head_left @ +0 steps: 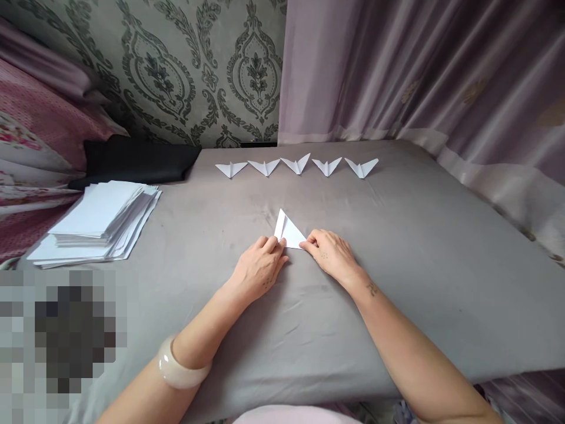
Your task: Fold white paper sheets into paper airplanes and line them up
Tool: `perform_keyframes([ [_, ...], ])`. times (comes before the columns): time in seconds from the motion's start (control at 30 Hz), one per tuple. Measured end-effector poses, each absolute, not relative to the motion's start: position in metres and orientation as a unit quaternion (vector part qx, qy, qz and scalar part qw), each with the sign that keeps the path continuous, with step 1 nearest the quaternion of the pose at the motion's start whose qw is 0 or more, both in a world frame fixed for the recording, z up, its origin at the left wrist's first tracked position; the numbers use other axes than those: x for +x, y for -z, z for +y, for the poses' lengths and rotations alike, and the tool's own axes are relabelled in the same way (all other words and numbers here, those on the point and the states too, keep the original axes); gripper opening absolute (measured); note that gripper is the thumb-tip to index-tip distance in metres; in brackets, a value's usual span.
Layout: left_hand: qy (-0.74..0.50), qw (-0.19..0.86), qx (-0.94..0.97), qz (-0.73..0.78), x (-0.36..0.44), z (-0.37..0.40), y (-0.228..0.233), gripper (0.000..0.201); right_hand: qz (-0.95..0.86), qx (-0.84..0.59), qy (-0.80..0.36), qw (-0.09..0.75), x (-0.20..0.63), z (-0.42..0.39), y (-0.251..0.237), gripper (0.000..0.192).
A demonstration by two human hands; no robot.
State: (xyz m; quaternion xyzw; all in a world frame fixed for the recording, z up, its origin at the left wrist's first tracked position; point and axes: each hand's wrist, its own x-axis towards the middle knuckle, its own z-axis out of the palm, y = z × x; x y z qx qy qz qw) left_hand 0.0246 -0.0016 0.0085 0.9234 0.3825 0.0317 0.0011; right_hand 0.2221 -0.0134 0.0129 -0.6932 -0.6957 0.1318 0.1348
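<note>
A small folded piece of white paper (293, 233), roughly triangular with its point facing away from me, lies on the grey cloth between my hands. A raised crease runs down its left part. My left hand (260, 262) has its fingers curled and pressed on the lower left edge of the paper. At the lower right corner, my right hand (330, 252) pinches the paper between thumb and fingers. Beyond my hands stand several folded paper planes in a row, among them a left one (231, 169), a middle one (297, 165) and a right one (362, 168).
A stack of white paper sheets (99, 215) sits at the left of the cloth-covered table (441, 265). Behind it lies a folded black cloth or bag (141, 160). Purple curtains (353, 65) hang along the back and right. A blurred patch hides the lower left.
</note>
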Motion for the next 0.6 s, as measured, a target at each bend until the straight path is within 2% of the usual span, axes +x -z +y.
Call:
perform_keyframes([
  [0.47,-0.038,-0.017,0.922,0.384,0.028,-0.004,-0.010,0.034,-0.649,-0.706,-0.251,0.129,0.238,-0.016,-0.031,0.010],
  [0.53,-0.037,-0.022,0.923,0.381,0.029,-0.005,-0.011,0.031,-0.656,-0.698,-0.250,0.142,0.243,-0.016,-0.030,0.008],
  [0.6,-0.037,-0.025,0.926,0.375,0.029,-0.005,-0.011,0.030,-0.659,-0.694,-0.218,0.190,0.243,-0.014,-0.030,0.010],
])
